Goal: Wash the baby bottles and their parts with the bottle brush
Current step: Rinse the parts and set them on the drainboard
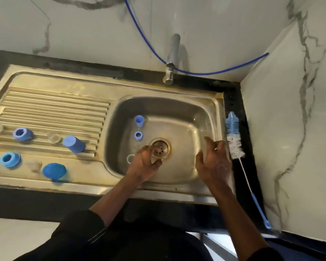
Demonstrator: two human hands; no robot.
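The steel sink (217, 102) sits in a dark table (235, 99), and the bottle brush (233, 142) lies on the table just right of the basin. Over the basin, the right grip (213, 162) curls round a blurred clear bottle (211, 129). The left grip (143, 162) pinches a small clear part (155, 158) above the drain. Blue caps (73, 144) and rings (23, 134) lie on the drainboard.

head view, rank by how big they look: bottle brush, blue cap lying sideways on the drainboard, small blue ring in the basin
1. bottle brush, by far
2. blue cap lying sideways
3. small blue ring, lower in the basin
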